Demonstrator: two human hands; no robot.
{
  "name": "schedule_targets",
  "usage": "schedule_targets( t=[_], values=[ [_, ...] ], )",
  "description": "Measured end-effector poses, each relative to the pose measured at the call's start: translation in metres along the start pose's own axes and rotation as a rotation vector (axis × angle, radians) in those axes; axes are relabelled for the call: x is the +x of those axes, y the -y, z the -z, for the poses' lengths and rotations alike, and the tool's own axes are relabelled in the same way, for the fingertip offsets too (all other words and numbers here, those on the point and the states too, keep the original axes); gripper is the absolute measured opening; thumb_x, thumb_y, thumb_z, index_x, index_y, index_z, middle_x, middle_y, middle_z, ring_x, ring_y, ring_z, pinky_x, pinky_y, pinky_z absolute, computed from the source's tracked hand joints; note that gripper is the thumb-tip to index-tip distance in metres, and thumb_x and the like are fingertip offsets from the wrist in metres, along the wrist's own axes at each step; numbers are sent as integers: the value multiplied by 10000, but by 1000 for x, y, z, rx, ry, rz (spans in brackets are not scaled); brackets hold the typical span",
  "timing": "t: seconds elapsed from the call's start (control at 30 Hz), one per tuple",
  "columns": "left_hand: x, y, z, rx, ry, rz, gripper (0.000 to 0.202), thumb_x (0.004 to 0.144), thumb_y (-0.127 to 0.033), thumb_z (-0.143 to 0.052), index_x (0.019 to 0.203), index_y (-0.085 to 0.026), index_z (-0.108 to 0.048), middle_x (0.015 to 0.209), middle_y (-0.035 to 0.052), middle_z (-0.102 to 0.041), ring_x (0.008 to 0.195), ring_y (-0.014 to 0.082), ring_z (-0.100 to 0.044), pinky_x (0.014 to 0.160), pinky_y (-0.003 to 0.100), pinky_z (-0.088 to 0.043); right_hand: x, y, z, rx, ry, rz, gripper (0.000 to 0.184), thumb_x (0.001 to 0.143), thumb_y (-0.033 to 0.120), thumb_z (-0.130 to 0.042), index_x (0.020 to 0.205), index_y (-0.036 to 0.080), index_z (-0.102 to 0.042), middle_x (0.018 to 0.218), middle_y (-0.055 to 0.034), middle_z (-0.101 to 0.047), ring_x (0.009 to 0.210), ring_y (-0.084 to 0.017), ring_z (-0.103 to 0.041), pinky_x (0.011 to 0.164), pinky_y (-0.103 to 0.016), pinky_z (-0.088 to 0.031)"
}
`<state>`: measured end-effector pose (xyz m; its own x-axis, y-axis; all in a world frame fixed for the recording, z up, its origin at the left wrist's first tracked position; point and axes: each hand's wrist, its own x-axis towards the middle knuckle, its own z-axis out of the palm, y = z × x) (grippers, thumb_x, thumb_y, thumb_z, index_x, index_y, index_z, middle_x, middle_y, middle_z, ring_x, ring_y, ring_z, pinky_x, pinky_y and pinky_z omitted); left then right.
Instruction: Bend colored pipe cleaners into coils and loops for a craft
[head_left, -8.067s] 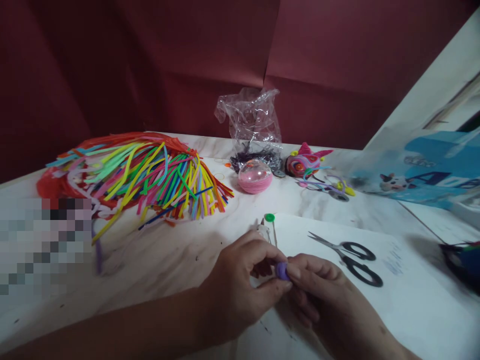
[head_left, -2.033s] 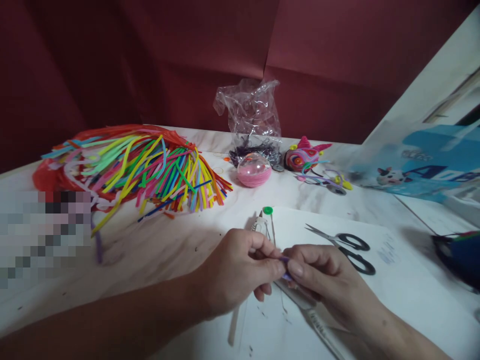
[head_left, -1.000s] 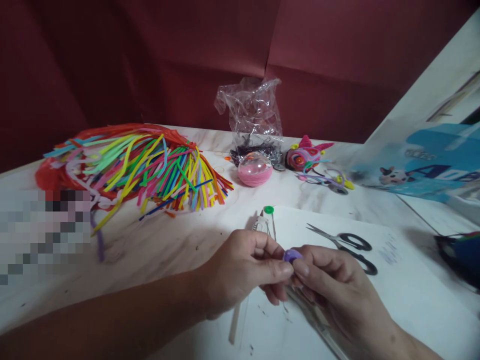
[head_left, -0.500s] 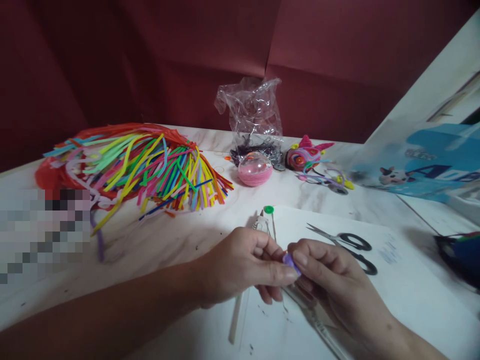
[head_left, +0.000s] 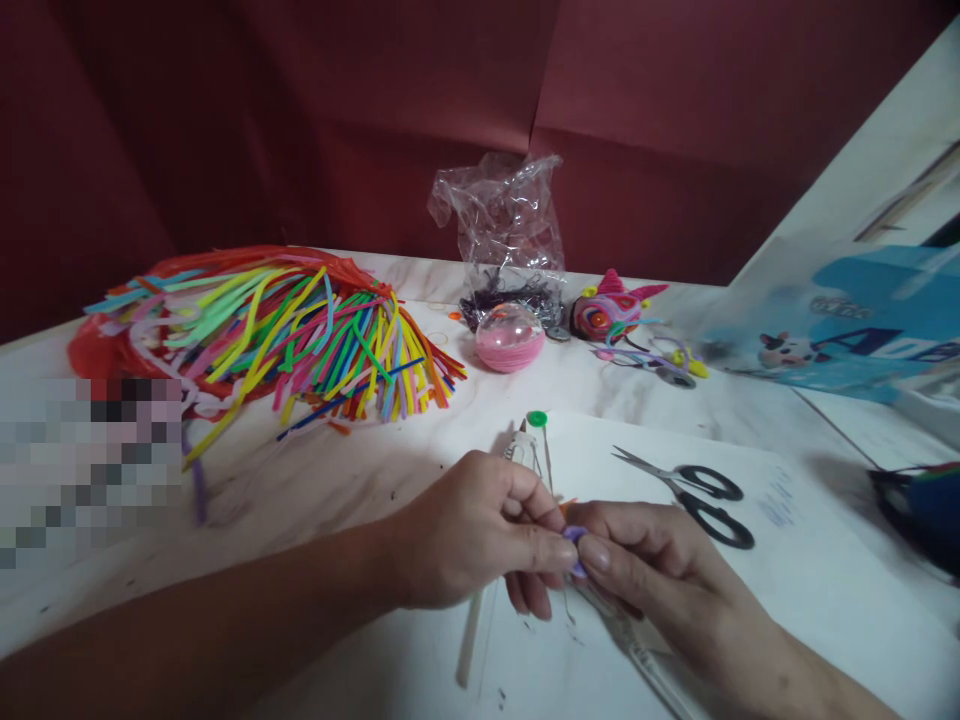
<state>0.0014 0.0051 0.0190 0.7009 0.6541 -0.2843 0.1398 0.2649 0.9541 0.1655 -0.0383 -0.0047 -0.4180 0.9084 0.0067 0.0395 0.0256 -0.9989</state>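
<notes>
My left hand [head_left: 480, 540] and my right hand [head_left: 667, 570] meet over the white work surface, fingertips pinched together. Between them they grip a small purple piece [head_left: 576, 537], mostly covered by the thumbs and forefingers. A bit of orange [head_left: 568, 505] shows just behind it; I cannot tell what it belongs to. Behind my left hand lies a white tool with a dark tip [head_left: 523, 448], partly hidden. A green disc [head_left: 537, 419] on a thin stem rests next to it. To the right of my hands are black-handled scissors [head_left: 716, 520], blades slightly apart.
A large bundle of coloured pipe cleaners [head_left: 322, 340] spreads at the left. Farther back are a clear plastic bag [head_left: 510, 220], a half-pink, half-clear ball [head_left: 510, 345] and a pink decorated ball with horns [head_left: 611, 310]. A blue printed package [head_left: 855, 320] stands at the right.
My right hand has shifted slightly lower, its thumb now pressing nearer the left thumb. The purple piece has been turned and moved a little down and left.
</notes>
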Motion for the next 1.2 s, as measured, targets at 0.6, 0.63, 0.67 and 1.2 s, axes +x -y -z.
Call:
schedule_targets(
  t=[0.6, 0.63, 0.67, 1.2],
  values=[
    [4, 7, -4, -106, -102, -208, 233, 632, -193, -691, 837, -106, -623, 586, -16, -557, 493, 58, -470, 494, 195, -387, 5, -14, -10, 418, -199, -30, 380, 762, 392, -607, 478, 150, -536, 343, 38, -428, 342, -57, -315, 388, -214, -210],
    [4, 7, -4, -107, -98, -203, 216, 636, -199, -688, 822, -102, -636, 591, -8, -564, 501, 62, -468, 496, 197, -383, 4, -13, -10, 425, -194, -29, 381, 762, 390, -608, 474, 150, -539, 336, 39, -426, 337, -54, -311, 385, -212, -210],
    [3, 7, -5, -112, -90, -195, 211, 640, -200, -685, 823, -102, -648, 599, 1, -573, 512, 67, -471, 502, 200, -381, 4, -12, -10, 438, -188, -28, 380, 760, 390, -609, 474, 149, -542, 331, 41, -422, 333, -52, -306, 382, -210, -209],
    [3, 11, -10, -246, -96, -180, 134, 576, -118, -694, 708, -101, -673, 496, -22, -549, 458, 59, -460, 478, 194, -360, 0, -15, -8, 430, -34, -85, 361, 780, 437, -577, 625, 114, -628, 362, 55, -402, 324, -34, -278, 364, -191, -215]
  ],
)
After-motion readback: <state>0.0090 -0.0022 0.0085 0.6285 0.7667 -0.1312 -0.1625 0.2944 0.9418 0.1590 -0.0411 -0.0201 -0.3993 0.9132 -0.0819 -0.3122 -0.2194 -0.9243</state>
